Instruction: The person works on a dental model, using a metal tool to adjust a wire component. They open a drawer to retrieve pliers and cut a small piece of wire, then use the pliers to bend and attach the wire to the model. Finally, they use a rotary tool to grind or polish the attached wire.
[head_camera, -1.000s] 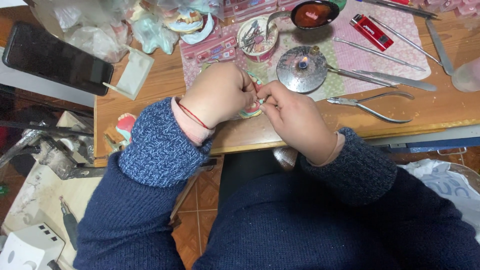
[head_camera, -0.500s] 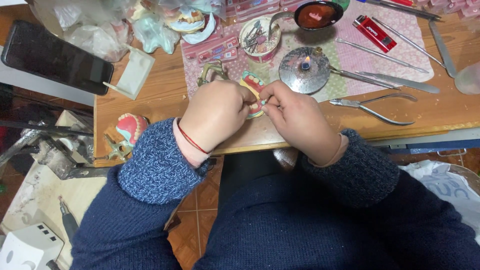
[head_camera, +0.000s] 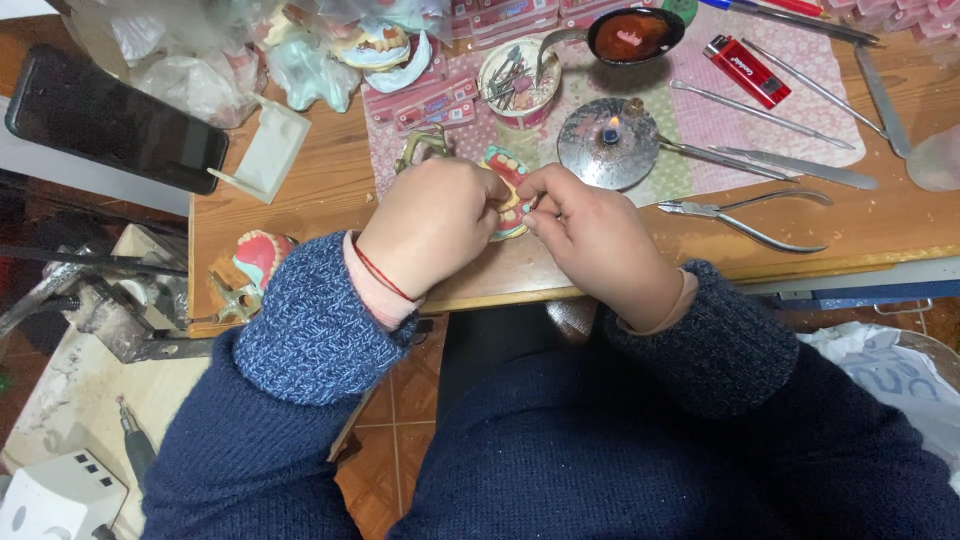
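Observation:
My left hand (head_camera: 432, 222) grips a pink and white denture model (head_camera: 506, 188) on a brass frame (head_camera: 424, 146), held just above the wooden bench (head_camera: 330, 190). My right hand (head_camera: 592, 240) meets it from the right, its fingertips pinched against the model's teeth; whether they hold a small piece or tool I cannot make out. Both arms wear dark blue knitted sleeves, and a red cord circles my left wrist.
A small lit burner (head_camera: 608, 142) stands just beyond my right hand. Pliers (head_camera: 745, 215), several metal instruments (head_camera: 765, 160), a red lighter (head_camera: 745, 66), a spoon of red wax (head_camera: 632, 34) and a bur cup (head_camera: 515, 78) lie behind. A black phone (head_camera: 115, 120) and another denture model (head_camera: 258, 258) sit left.
Both hands have shifted a little away from my body, and the denture model has turned in my left hand, showing more of its teeth. The camera view has moved slightly.

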